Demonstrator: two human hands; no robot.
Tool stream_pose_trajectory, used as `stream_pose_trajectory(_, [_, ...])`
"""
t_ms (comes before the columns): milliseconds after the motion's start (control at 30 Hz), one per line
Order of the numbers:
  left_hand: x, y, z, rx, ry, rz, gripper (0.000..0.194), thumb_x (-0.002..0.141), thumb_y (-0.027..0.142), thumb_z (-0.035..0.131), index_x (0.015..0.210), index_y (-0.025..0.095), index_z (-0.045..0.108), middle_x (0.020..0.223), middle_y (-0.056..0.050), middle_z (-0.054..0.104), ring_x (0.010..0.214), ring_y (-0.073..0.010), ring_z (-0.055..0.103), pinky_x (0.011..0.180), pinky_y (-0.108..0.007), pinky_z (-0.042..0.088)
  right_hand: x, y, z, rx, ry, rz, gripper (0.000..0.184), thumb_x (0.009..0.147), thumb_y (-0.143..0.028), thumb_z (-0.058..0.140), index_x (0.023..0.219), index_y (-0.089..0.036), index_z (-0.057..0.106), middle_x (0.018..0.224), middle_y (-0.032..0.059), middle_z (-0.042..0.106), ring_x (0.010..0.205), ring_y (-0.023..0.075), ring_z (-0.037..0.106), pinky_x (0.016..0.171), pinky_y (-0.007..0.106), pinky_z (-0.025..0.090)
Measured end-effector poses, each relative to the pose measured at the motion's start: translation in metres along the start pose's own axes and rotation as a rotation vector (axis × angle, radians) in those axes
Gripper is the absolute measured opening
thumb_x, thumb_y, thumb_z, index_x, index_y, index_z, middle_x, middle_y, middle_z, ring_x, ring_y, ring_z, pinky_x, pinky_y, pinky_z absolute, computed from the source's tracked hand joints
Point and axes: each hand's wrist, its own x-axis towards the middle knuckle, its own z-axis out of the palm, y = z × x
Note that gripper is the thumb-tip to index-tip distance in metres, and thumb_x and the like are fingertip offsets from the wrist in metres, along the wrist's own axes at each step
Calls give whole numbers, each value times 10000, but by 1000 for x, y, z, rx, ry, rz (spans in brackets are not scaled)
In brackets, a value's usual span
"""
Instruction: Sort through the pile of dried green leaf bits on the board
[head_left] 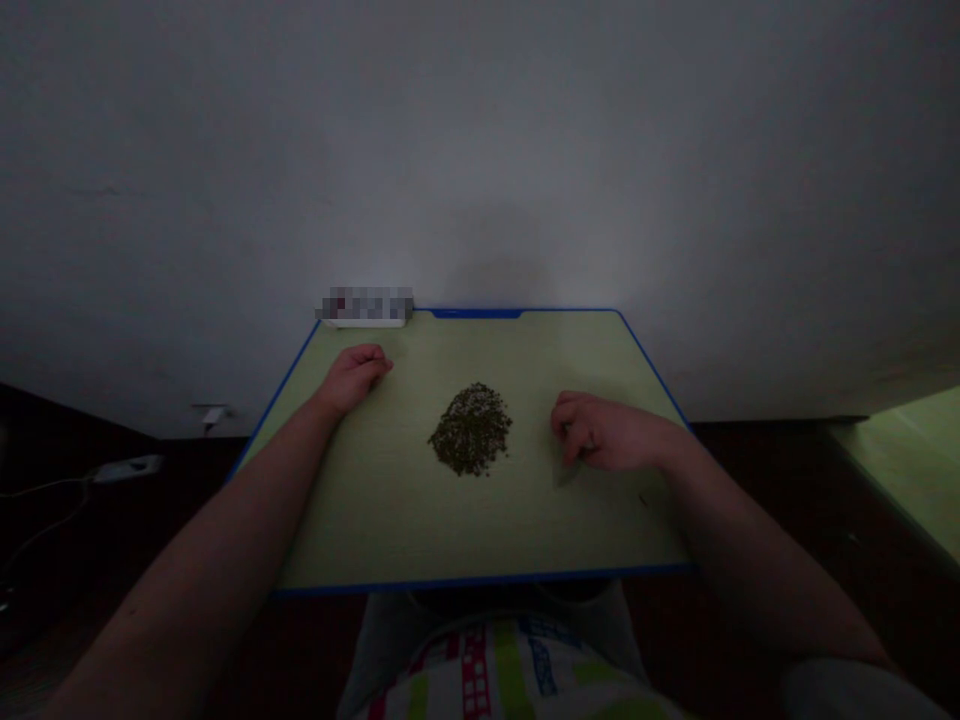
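Note:
A loose pile of small dark green and brownish grains, with paler bits among them (472,430), lies in the middle of a pale yellow-green table (487,540). My left hand (356,375) rests on the table to the left of the pile, its fingers curled into a loose fist. Nothing shows in it. On the right side, my right hand (592,430) hovers just above or touches the tabletop, apart from the pile. Its fingers are bent, with a gap between them and the thumb, and no held thing is visible. A tiny dark sliver (643,500) lies near the right wrist.
A white box-like object (367,308), partly blurred out, stands at the table's back left corner. Blue edging (480,580) runs round the table. A pale wall (487,150) rises behind it. Down at the left are a plug (214,415) and a white power strip (127,468) with cords.

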Motion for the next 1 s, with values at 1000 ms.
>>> stream_pose_trajectory(1000, [0,-2,-1,-8,-4,-20,239,660,288,586,525,181,419,429,61,347,396,-59,281,408,-230,199,24,22,26,-261,388,117,233,790,-102,559,887,-228,730,854,60,667,829,188,538,758,335,391])
